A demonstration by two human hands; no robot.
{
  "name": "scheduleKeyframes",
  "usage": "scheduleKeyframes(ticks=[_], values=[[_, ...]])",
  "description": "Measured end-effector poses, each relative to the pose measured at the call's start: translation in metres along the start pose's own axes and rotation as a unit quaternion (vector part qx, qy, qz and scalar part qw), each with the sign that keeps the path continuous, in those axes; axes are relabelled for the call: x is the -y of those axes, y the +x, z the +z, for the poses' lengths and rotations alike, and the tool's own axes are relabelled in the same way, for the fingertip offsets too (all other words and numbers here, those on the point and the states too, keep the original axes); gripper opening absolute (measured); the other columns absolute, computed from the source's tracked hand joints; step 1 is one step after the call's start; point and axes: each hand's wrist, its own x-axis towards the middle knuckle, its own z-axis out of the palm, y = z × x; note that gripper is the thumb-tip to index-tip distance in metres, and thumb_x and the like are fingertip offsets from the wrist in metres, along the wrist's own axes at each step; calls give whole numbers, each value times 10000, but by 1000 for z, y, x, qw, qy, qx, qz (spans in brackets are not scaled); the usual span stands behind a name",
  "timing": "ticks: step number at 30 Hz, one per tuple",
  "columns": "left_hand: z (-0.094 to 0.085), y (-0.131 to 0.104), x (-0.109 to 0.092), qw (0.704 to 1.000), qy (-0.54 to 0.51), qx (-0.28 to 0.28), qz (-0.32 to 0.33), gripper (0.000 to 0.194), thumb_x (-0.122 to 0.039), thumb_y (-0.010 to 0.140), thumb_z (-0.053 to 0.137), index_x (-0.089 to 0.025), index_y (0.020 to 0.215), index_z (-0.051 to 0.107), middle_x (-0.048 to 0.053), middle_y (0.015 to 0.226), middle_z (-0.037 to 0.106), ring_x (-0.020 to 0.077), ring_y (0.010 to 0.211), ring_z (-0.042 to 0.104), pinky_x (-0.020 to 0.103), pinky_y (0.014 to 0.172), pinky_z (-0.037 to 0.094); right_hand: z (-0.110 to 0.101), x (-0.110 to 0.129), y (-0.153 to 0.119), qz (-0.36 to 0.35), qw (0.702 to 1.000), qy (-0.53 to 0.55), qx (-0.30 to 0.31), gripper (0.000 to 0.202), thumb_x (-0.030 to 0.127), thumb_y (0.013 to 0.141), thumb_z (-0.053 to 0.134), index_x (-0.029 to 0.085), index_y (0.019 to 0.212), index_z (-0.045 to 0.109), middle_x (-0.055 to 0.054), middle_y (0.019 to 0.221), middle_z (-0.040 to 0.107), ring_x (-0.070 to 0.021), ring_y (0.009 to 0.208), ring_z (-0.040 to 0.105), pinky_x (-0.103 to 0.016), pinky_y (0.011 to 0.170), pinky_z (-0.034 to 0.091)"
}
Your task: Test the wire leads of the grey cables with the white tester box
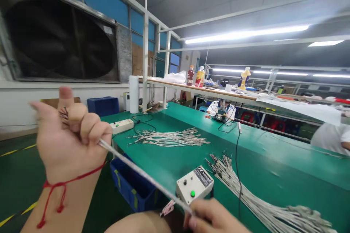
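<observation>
My left hand (75, 138), with a red string on the wrist, is raised at the left with its fingers curled around a pale grey cable (147, 177). Thin dark wire ends (64, 114) poke out between its thumb and forefinger. Stretched taut, the cable slants down to my right hand (216, 216), whose fingers pinch it at the bottom centre. Just behind the right hand sits a small beige box (194, 185) with a green button and a black knob. A pink clip (167, 208) lies beside the box, below the cable.
Two bundles of similar cables, one mid-table (169, 137) and one at right (246, 194), lie on the green table (164, 158). A blue crate (133, 184) stands below the table edge. A black cord (237, 167) hangs down at right. Bottles (200, 77) stand on the shelf; a person sits beyond.
</observation>
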Motion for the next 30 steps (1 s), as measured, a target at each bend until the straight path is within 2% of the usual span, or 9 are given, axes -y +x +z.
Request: scheduleKeyframes(ticks=[2, 4, 8, 12, 16, 19, 22, 27, 30], values=[[-40, 30, 28, 996, 16, -86, -15, 421, -498, 1174, 373, -177, 1157, 644, -90, 605, 105, 89, 396, 100, 224, 333, 192, -45, -10, 41, 73, 976, -203, 3, 463, 510, 1141, 327, 233, 1129, 698, 57, 645, 623, -122, 563, 631, -214, 531, 482], [-90, 52, 66, 979, 44, -182, -80, 450, -430, 1182, 311, -166, 1062, 654, -94, 557, 123, 111, 417, 123, 242, 382, 263, -94, -27, 93, 89, 953, -289, -31, 377, 466, 1128, 423, 219, 1139, 708, 33, 720, 665, -142, 627, 661, -249, 587, 527], [-196, 63, 150, 945, 100, -278, -139, 421, -386, 1171, 376, -169, 893, 606, -120, 518, 243, 91, 388, 209, 228, 407, 310, -171, -82, 203, 103, 897, -423, -73, 278, 428, 1045, 657, 173, 1147, 703, -64, 1111, 729, -209, 971, 716, -413, 874, 617], [-285, 58, 207, 905, 202, -334, -169, 377, -440, 1102, 579, -160, 852, 607, -111, 582, 406, 53, 386, 255, 194, 372, 263, -198, -145, 280, 91, 857, -505, -39, 336, 405, 1025, 694, 181, 1275, 674, -95, 1282, 697, -248, 1100, 706, -476, 953, 613], [-349, 66, 216, 860, 359, -324, -162, 299, -408, 1077, 626, -149, 930, 650, -54, 703, 564, 86, 492, 479, 222, 487, 459, -206, -197, 314, 58, 833, -550, -7, 374, 398, 1025, 694, 190, 1333, 652, -106, 1344, 673, -269, 1161, 690, -505, 992, 600], [-376, 76, 203, 804, 517, -263, -130, 213, -351, 1034, 688, -149, 1099, 677, 43, 1004, 700, 191, 838, 690, 364, 766, 604, -214, -222, 317, 38, 821, -570, -1, 418, 397, 1022, 695, 200, 1385, 627, -120, 1421, 636, -295, 1240, 658, -544, 1048, 569], [-383, 77, 207, 735, 657, -122, -113, 351, -335, 952, 752, -163, 1250, 682, 113, 1333, 680, 339, 1258, 626, 537, 1083, 507, -224, -232, 309, 23, 815, -579, -1, 459, 394, 1021, 695, 212, 1431, 601, -130, 1487, 594, -317, 1306, 620, -574, 1095, 533], [-357, 34, 277, 621, 731, 235, -159, 579, -571, 917, 707, -281, 1417, 703, 77, 1593, 611, 360, 1497, 501, 502, 1290, 297, -236, -236, 291, 14, 819, -574, 0, 518, 434, 1038, 650, 232, 1503, 544, -130, 1502, 587, -320, 1314, 615, -595, 1122, 498], [-352, 5, 316, 531, 749, 356, -176, 943, -756, 805, 740, -337, 1619, 516, 76, 1722, 443, 420, 1598, 348, 588, 1311, 202, -237, -246, 280, 25, 823, -568, 11, 874, 592, 917, 737, 202, 1631, 417, -215, 1682, 409, -425, 1475, 476, -641, 1198, 389]])
